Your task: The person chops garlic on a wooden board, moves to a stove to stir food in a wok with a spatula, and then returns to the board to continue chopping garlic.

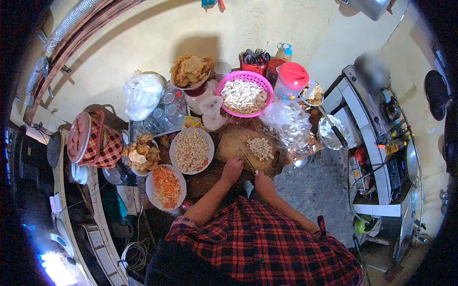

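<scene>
A wooden cutting board (229, 143) lies in front of me with a small heap of white diced pieces (260, 149) on it. My left hand (233, 169) is closed at the board's near edge around a knife (249, 163), whose thin blade slants toward my other hand. My right hand (264, 183) is closed, its fingertips pinching a small white piece (256, 172) close to the blade. Just left of the board stands a white bowl (210, 159) filled with similar diced pieces. Behind the board, a pink basket (219, 98) holds many white strips.
A plate of shredded orange and white food (165, 187) and a bowl of fried food (142, 155) sit at left. Plastic bags (286, 119), a red-lidded jug (293, 76) and a pan (332, 133) stand right. A checkered basket (107, 143) is far left; a stove (365, 90) is right.
</scene>
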Demonstrator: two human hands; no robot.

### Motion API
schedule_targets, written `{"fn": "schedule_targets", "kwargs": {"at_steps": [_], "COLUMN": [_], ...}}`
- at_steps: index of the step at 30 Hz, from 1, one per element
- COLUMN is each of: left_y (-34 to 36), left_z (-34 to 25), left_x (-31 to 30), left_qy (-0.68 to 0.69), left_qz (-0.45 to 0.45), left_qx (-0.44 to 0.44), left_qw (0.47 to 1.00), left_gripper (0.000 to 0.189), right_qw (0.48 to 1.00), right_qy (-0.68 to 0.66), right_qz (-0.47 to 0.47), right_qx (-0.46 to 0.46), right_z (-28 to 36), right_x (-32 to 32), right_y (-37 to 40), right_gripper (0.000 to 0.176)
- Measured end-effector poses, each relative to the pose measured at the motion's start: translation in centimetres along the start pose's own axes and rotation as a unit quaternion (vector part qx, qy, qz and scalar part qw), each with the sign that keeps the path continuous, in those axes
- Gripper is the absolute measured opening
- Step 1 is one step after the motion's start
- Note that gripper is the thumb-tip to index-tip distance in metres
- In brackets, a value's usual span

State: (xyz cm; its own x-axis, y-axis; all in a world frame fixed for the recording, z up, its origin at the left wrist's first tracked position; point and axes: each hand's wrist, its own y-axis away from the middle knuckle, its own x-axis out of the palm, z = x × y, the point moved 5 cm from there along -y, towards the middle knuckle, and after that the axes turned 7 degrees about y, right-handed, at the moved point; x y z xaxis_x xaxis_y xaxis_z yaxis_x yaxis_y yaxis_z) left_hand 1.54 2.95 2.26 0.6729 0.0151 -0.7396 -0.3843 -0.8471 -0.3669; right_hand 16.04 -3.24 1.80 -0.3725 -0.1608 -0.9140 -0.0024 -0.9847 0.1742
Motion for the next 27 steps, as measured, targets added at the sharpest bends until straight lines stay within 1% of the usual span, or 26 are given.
{"fn": "schedule_targets", "kwargs": {"at_steps": [7, 12, 14, 16, 18, 20, 21, 23, 24, 26, 27], "left_y": [0.0, 0.2, 0.2, 0.3, 0.0, 0.0, -0.2, -0.2, -0.2, -0.2, -0.3], "left_z": [0.2, 0.5, 0.7, 0.7, 0.2, 0.4, 0.6, 0.3, 0.1, 0.8, 0.7], "left_x": [0.1, 0.2, 0.5, 0.4, -0.2, -0.1, -0.1, -0.7, -0.6, -0.2, -0.4], "left_qy": [0.019, 0.034, 0.036, 0.034, 0.032, 0.028, 0.027, 0.032, 0.033, 0.053, 0.053], "left_qz": [-0.012, -0.014, 0.001, -0.001, -0.003, 0.026, 0.024, -0.038, -0.037, -0.015, -0.015], "left_qx": [0.012, -0.004, 0.002, 0.003, 0.005, -0.030, -0.029, 0.007, 0.005, -0.099, -0.101], "left_qw": [1.000, 0.999, 0.999, 0.999, 0.999, 0.999, 0.999, 0.999, 0.999, 0.994, 0.993], "left_gripper": [0.016, 0.015, 0.015, 0.016, 0.016, 0.015, 0.015, 0.014, 0.014, 0.014, 0.014], "right_qw": [0.999, 0.999, 0.998, 0.999, 0.999, 0.998, 0.999, 0.999, 0.999, 0.999, 0.999], "right_qy": [-0.024, -0.021, -0.021, -0.027, -0.023, -0.019, -0.011, -0.002, -0.007, -0.012, -0.009], "right_qz": [0.011, 0.031, 0.040, 0.035, 0.038, 0.039, 0.031, 0.026, 0.026, 0.029, 0.027], "right_qx": [0.028, 0.029, 0.033, 0.009, 0.024, 0.038, 0.038, 0.038, 0.027, 0.016, 0.015], "right_z": [1.1, 1.3, 1.1, 1.3, 1.4, 1.5, 1.5, 1.5, 1.6, 1.5, 1.4], "right_x": [-0.3, -0.8, -0.5, -0.3, 0.0, 0.1, -0.1, -0.5, -0.8, -0.6, -0.2], "right_y": [-0.9, 0.1, 0.0, -0.4, -1.0, -1.0, -0.6, 0.0, 0.3, 0.5, 0.2], "right_gripper": [0.034, 0.033, 0.033, 0.032, 0.032, 0.031, 0.031, 0.031, 0.031, 0.030, 0.030]}}
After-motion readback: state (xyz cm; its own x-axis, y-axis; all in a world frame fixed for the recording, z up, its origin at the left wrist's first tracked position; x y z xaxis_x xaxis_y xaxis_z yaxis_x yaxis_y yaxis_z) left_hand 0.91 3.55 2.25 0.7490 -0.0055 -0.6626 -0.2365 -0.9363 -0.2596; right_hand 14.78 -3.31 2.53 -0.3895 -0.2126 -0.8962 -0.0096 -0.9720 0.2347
